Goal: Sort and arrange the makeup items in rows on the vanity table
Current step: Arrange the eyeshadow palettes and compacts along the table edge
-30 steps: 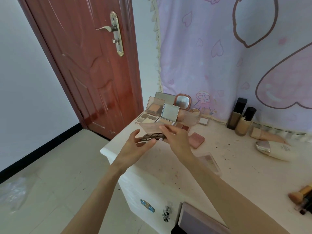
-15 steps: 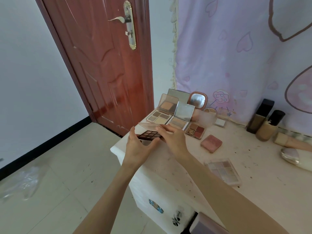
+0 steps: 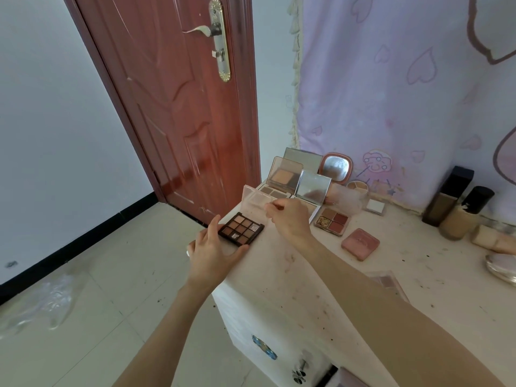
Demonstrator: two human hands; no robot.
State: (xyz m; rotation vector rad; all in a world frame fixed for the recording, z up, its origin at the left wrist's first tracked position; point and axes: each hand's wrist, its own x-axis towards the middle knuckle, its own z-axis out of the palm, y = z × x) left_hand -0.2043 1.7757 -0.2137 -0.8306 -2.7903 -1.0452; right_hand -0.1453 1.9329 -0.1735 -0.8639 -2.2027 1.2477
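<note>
A dark eyeshadow palette (image 3: 241, 228) with brown pans lies at the near left corner of the white vanity table (image 3: 321, 277). My left hand (image 3: 215, 252) grips its near edge. My right hand (image 3: 287, 219) holds up its clear lid (image 3: 255, 201), which stands open. Behind them stand several open compacts in a cluster: a beige powder compact (image 3: 283, 174), a mirrored compact (image 3: 312, 187) and a round-cornered pink mirror (image 3: 335, 167). A four-pan blush palette (image 3: 332, 220) and a shut pink compact (image 3: 360, 243) lie to the right.
Two foundation bottles (image 3: 446, 199) (image 3: 465, 213) stand at the back right against a lilac cloth (image 3: 405, 93). A clear palette (image 3: 386, 282) lies near my right forearm. A red door (image 3: 181, 107) stands left of the table, with tiled floor (image 3: 83, 303) below.
The palette has come down from mid-air onto the table corner. My right hand has lifted its clear lid open. The view has shifted left.
</note>
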